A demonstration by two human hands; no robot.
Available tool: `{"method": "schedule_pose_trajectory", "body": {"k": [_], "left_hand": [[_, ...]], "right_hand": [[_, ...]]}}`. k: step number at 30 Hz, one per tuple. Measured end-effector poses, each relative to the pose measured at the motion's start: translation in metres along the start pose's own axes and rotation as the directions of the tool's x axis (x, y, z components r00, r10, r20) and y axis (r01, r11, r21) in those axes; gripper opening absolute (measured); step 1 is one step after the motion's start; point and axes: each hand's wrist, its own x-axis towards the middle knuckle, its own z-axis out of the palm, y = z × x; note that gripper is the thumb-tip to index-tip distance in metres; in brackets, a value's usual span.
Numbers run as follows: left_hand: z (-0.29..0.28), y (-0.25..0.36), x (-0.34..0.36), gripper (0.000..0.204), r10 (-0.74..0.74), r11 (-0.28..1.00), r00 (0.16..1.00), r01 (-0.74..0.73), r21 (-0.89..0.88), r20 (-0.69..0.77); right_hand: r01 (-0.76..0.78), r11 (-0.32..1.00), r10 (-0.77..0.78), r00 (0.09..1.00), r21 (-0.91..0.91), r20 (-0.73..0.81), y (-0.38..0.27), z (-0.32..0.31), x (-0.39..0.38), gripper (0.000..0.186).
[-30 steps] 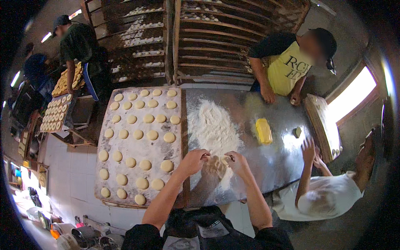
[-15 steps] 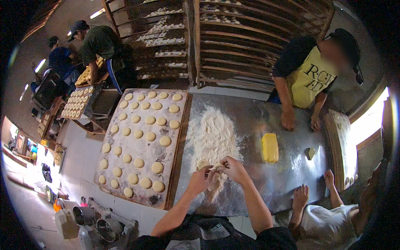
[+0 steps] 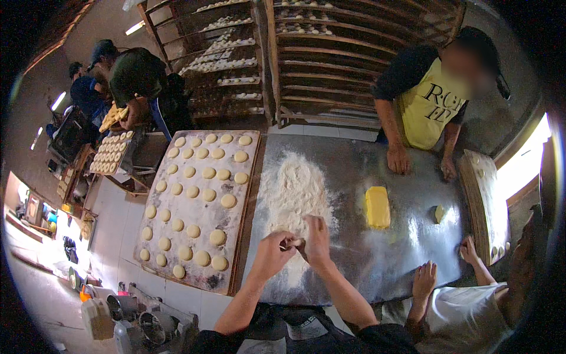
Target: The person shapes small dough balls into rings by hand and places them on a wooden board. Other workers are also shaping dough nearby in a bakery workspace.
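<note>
Holding dough [image 3: 297, 242], between hands [image 3: 276, 255], over flour [image 3: 298, 192]

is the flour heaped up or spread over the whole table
Heaped: the flour forms one white mound on the left part of the metal table, thinning at its edges.

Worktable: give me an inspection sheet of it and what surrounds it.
Surface: metal table, with a flour pile spread on it.
Job's things: pale piece between the hands; dough rounds on a floured board at left.
Clutter: yellow block and small dark lump, apart, right of the flour.
Left hand: fingers bent at the pale piece; grip unclear.
Right hand: close beside it; grip unclear.
Cables: nothing seen.
Surroundings: tall rack beyond; person in yellow across the table; person in white at right.
</note>
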Motion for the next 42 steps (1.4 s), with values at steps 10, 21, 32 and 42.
{"method": "schedule_pose_trajectory", "body": {"k": [10,21,32,42], "left_hand": [[0.0,-0.024,-0.026,0.052,0.059,0.755,0.975,-0.183,-0.629,-0.212],[-0.04,-0.056,-0.071,0.024,0.168,0.985,0.943,-0.17,0.02,-0.287],[-0.099,-0.081,-0.075,0.015,0.228,0.963,0.939,-0.257,-0.087,-0.256],[-0.071,-0.059,-0.024,0.015,0.285,0.955,0.951,-0.293,-0.047,-0.12]], "right_hand": [[-0.503,-0.452,0.061,0.807,0.737,0.588,-0.021,0.02,-0.027,0.048],[-0.294,0.277,-0.009,0.951,0.915,0.308,-0.117,0.035,-0.032,0.052],[-0.342,-0.012,-0.023,0.94,0.94,0.342,-0.147,0.083,-0.057,0.067],[-0.162,0.694,0.29,0.955,0.702,-0.067,-0.127,0.07,-0.02,0.062]]}}
